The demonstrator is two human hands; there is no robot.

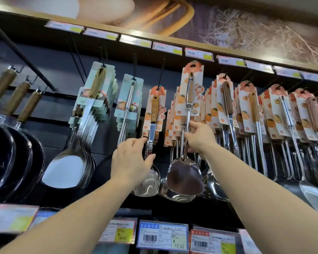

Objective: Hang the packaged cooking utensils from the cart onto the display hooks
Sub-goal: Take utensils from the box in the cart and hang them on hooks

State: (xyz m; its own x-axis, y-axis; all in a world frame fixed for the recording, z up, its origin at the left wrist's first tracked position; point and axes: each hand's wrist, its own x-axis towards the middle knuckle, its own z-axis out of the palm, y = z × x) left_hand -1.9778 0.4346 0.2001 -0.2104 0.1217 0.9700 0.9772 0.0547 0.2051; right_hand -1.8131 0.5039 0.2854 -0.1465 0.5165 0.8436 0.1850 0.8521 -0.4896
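Steel spatula [186,162] on an orange backing card [191,88] is held up w/ its card hole near the hook row, not yet on a hook by the look of it. Right hand [198,139] grips its shaft just below the card. Prob. stiff, head-heavy, slick metal; card is floppy, so holding the shaft makes sense. Left hand [131,162] grasps the neighbouring hung turner [151,136] w/ wooden handle, steadying it. Black woks [11,162] hang far left.
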